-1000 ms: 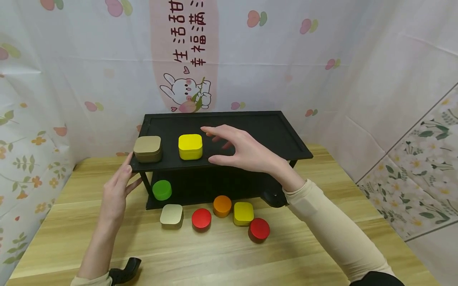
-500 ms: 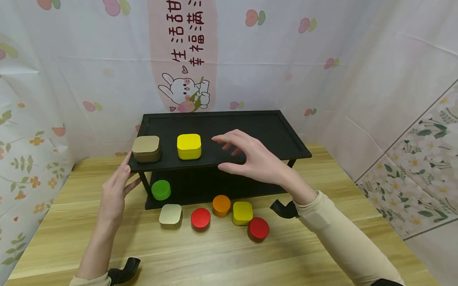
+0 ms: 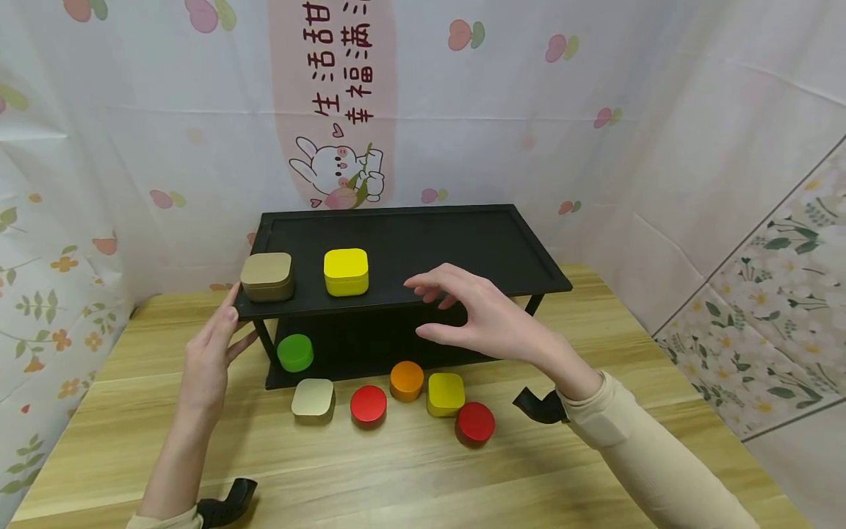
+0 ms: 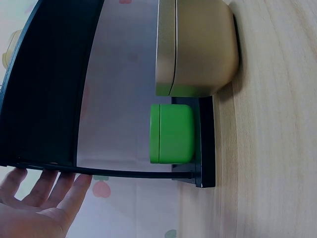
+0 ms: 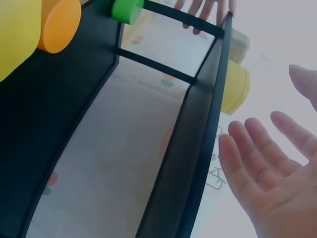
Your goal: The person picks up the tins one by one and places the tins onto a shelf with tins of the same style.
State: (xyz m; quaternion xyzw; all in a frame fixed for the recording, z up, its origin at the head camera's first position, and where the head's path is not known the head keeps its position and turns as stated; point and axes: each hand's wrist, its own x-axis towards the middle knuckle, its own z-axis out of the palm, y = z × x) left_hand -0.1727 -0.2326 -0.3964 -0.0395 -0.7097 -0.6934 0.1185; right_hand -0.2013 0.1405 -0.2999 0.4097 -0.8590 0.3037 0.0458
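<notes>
Wood table (image 3: 370, 481); yellow box (image 3: 346, 273) atop black shelf (image 3: 396, 234) lies left of spread right hand (image 3: 481, 314); left hand (image 3: 208, 358), fingers straight, touches shelf.

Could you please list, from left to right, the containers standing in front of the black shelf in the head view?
Cream square container, left red round container, orange round container, yellow square container, right red round container.

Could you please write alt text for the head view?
The left hand touches a black shelf; the right hand, empty, hovers near its front. A brown tin and a yellow tin stand on top, a green tin below, five more tins on the table.
</notes>
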